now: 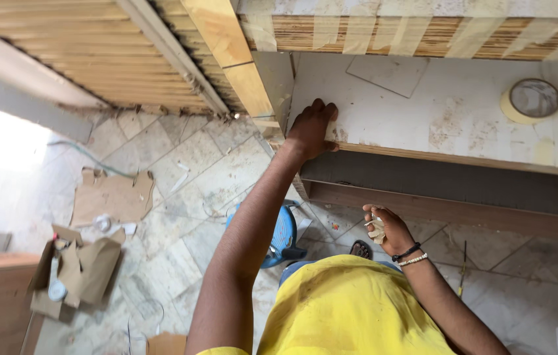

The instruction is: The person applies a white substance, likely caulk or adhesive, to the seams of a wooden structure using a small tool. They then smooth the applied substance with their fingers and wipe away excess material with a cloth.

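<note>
While the left hand (312,128) presses the level white panel (449,112), the right hand (384,227) grips crumpled tape (377,230)

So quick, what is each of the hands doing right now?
Left hand: open, fingers pressed on the white board.
Right hand: closed on crumpled tape.

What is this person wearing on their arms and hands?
Both arms are bare, with no sleeves reaching them and no gloves. The left hand wears nothing. At the wrist of the right hand sit two bands: a black bracelet and a pale beaded bracelet.
</note>
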A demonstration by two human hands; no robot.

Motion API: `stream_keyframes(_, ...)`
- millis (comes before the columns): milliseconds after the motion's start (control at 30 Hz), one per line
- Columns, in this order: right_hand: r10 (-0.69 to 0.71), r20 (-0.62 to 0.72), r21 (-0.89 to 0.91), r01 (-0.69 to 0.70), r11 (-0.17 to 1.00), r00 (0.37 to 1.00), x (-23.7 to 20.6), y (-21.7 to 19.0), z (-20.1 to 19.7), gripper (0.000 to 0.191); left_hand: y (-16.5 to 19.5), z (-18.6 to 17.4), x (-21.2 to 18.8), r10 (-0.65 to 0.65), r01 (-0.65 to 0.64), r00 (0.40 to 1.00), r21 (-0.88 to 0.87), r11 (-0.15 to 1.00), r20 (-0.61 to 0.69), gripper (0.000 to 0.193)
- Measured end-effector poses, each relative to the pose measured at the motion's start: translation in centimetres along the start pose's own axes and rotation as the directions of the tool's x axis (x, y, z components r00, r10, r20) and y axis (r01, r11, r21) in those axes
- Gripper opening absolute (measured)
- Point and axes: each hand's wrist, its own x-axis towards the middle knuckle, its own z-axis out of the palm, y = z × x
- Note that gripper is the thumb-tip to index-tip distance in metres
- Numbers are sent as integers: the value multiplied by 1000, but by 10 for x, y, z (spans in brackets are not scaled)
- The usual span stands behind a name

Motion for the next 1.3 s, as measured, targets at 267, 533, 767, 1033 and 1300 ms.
stream_keyframes(267,135,100,37,-140,990,986,14,-8,-42,29,-5,16,5,-34,33,999,36,999,40,62)
stream_keyframes(533,265,54,3,-265,964,963,23,-23,-78,25,-1,26,10,-103,101,992,-28,994,-72,75)
stream_keyframes(767,252,96,49,-257,965,963,40,-42,-74,22,2,18,13,-124,123,992,-53,991,-15,74)
stream_keyframes(1033,274,117,16,-278,961,955,38,-44,-72,26,12,13,9,-117,117,993,38,992,10,63)
stream_keyframes(1300,277,81,19,-279,960,957,38,-52,-81,24,-2,9,9,-83,43,992,-347,937,-100,47)
